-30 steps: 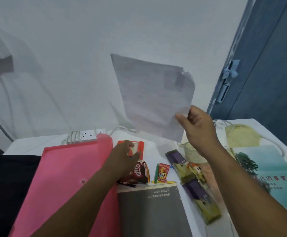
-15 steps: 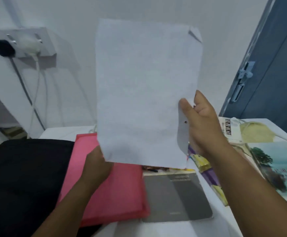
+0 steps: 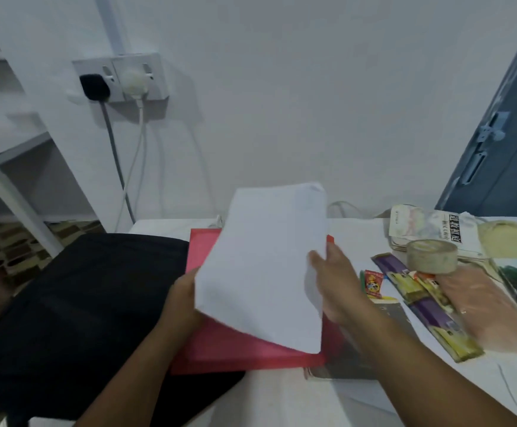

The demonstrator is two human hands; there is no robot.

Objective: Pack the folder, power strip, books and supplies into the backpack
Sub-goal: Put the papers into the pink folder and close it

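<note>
Head view: left hand [image 3: 183, 295] and right hand [image 3: 334, 282] pinch sheet [image 3: 266, 260] edges above folder [image 3: 220, 343]; loose pinches, sheet could buckle.

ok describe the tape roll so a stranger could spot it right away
Start at the white table and go to its right side, near the blue door. The tape roll sits beside the white booklet, above the purple packets. It is the only round, beige thing there.

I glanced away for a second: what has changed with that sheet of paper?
The paper came down from in front of the wall to just over the red folder. The left hand took its left edge; the right hand kept its hold. The folder stayed under it, beside the backpack.
</note>
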